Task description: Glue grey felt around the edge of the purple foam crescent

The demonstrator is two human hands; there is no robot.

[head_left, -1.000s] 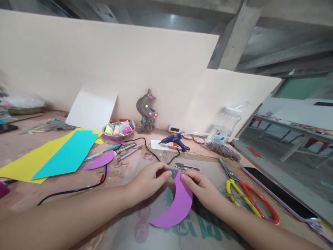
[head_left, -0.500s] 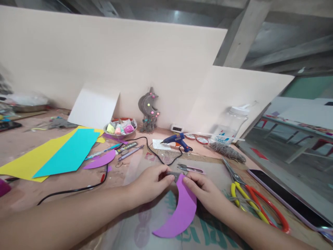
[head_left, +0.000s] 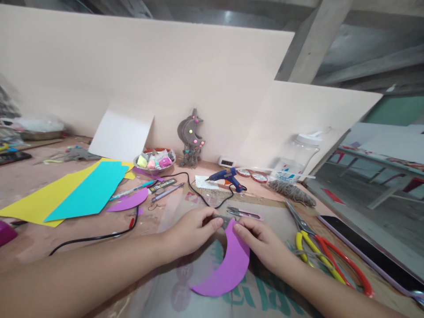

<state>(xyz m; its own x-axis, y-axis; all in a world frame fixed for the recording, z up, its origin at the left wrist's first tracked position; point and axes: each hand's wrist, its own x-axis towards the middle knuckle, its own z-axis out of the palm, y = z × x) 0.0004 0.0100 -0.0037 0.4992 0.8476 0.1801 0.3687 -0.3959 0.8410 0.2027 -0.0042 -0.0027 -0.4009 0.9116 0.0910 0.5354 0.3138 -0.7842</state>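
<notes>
"Where was the purple crescent (head_left: 237, 260)?"
"The right hand (head_left: 261, 238) pinched its upper tip, the rest curving below that grip."
"And the left hand (head_left: 195, 230)?"
"Fingers closed on a grey piece (head_left: 226, 220) just beside it."

A tall white panel (head_left: 149, 75) bounded the rear of the workbench (head_left: 29, 247). A white sheet (head_left: 121, 132) stood tilted near its base. A metal bowl (head_left: 154, 172) beside the sheet contained small coloured packets (head_left: 164, 161). A cyan sheet (head_left: 89, 192) partly overlapped a yellow sheet (head_left: 29, 205). A small digital clock (head_left: 226, 162) was located near the panel. Two red-rimmed rolls (head_left: 259, 177) lay between the clock and a clear, white-capped bottle (head_left: 298, 157). Grey yarn (head_left: 293, 193) lay before the bottle. A phone (head_left: 367, 252) lay screen up near the right edge. Beyond stood another table (head_left: 384, 160).
</notes>
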